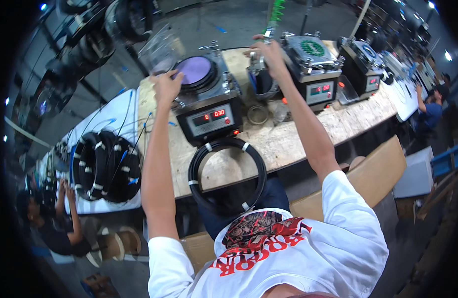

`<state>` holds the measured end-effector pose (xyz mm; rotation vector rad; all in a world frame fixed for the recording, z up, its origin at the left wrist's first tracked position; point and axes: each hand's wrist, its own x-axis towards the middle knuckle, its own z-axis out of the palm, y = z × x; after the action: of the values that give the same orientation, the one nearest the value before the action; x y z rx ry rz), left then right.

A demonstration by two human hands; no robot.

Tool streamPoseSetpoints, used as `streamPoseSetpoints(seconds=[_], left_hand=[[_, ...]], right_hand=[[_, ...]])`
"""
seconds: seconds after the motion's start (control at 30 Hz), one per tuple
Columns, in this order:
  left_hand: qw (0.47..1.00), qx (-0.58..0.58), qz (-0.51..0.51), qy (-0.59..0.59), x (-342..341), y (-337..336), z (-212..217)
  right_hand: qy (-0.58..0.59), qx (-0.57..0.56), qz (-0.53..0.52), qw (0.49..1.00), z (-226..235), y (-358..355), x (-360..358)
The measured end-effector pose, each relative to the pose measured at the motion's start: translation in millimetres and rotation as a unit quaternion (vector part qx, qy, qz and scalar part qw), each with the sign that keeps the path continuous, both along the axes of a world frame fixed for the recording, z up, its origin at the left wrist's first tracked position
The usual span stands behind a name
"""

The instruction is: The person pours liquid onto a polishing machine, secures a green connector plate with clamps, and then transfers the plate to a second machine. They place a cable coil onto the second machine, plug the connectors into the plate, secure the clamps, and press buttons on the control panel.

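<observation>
A round purple polishing pad (194, 70) lies on the dark round plate of a bench machine (209, 119) with a red lit display. My left hand (167, 88) is at the left edge of the pad, its fingers curled toward the rim; whether they grip it does not show. Farther right and away from me, my right hand (270, 53) closes round a silver air-gun-like fitting (268, 34) at the end of a green coiled hose (276, 11). Below that hand stands a dark open container (264, 82). Part of the fitting is hidden by my fingers.
A clear plastic bag (162, 49) sits behind my left hand. A black cable coil (191, 171) overhangs the bench's front edge; more coils (106, 166) lie left. Two similar machines (316, 74) stand right, beside a glass jar (258, 114). Other people work at both sides.
</observation>
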<state>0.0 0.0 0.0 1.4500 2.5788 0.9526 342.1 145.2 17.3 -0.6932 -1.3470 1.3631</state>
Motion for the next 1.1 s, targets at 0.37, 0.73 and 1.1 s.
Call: streamPoseSetpoints(seconds=[0.37, 0.73, 1.1], left_hand=[[0.980, 0.189, -0.051, -0.024, 20.8, 16.5, -1.8], [0.967, 0.244, -0.039, -0.060, 31.7, 6.1, 4.4], [0.932, 0.361, -0.007, 0.033, 69.8, 14.2, 15.1]], right_hand=[[-0.358, 0.022, -0.128, 0.925, -1.7, 99.5, -11.3], [0.033, -0.104, -0.227, 0.968, -49.4, 201.7, -7.7], [-0.230, 0.269, -0.483, 0.801, -41.4, 205.5, 22.2]])
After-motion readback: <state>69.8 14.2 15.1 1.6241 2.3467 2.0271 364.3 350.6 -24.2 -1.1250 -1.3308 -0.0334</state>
